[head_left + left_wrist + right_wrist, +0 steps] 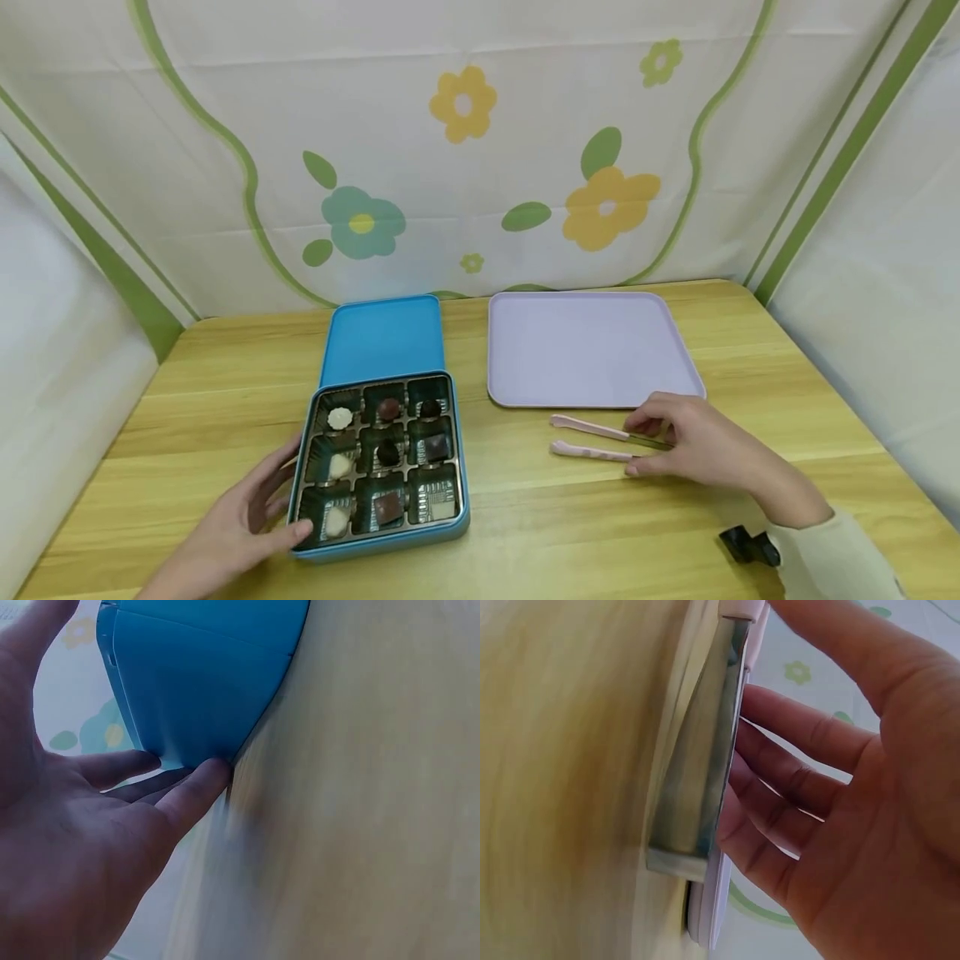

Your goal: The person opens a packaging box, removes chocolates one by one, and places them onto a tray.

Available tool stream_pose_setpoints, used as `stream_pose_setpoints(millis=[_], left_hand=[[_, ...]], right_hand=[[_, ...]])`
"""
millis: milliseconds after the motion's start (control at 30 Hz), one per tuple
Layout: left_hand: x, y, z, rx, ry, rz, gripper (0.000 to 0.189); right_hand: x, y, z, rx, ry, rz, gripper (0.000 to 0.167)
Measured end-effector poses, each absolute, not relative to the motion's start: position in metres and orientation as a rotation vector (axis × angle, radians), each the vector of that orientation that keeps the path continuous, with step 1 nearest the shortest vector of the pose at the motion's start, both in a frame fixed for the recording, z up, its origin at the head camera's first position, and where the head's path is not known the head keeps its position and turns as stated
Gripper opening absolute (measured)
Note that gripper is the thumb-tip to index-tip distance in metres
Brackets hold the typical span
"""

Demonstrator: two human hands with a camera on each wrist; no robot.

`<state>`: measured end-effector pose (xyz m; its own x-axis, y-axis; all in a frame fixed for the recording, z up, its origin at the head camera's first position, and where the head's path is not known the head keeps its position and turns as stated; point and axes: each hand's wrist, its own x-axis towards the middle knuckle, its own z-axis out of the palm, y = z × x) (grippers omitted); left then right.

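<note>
A blue tin (382, 467) with a divided insert holds several chocolates, one to a compartment; white ones (340, 418) fill the left column, and mostly dark ones (387, 507) the others. My left hand (240, 517) is at its left side, thumb at the front left corner; in the left wrist view, fairly straight fingers (202, 784) touch the tin's side. A pair of tongs (592, 451) with pink ends and metal arms lies on the table, ends pointing left. My right hand (701, 437) holds it by the metal arms, thumb on the near side, fingers on the far side.
The blue lid (386, 337) lies behind the tin, partly hidden by it. A lilac tray (588, 346) stands at the back right, just beyond the tongs. A flowered cloth (465, 183) hangs behind the wooden table (540, 542). A small black object (750, 546) is beside my right sleeve.
</note>
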<state>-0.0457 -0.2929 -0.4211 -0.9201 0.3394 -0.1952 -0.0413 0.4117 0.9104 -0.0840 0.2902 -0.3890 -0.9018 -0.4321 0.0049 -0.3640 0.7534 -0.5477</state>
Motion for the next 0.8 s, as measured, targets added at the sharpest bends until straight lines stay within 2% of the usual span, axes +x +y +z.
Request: stream_pose_setpoints(millis=[133, 300, 533, 800], left_hand=[[-0.04, -0.292, -0.421, 0.255, 2.265, 1.527, 0.11], [-0.035, -0.29, -0.416, 0.256, 2.267, 1.526, 0.118], [-0.033, -0.287, -0.406, 0.167, 2.278, 1.455, 0.121], [-0.03, -0.281, -0.405, 0.222, 2.473, 1.362, 0.125]], right_hand=[[-0.084, 0.29, -0.389, -0.679, 2.815, -0.82, 0.046], [-0.084, 0.288, -0.39, -0.668, 2.823, -0.803, 0.046], [-0.085, 0.287, -0.393, -0.655, 2.824, -0.813, 0.043], [-0.086, 0.286, -0.393, -0.662, 2.827, -0.809, 0.039]])
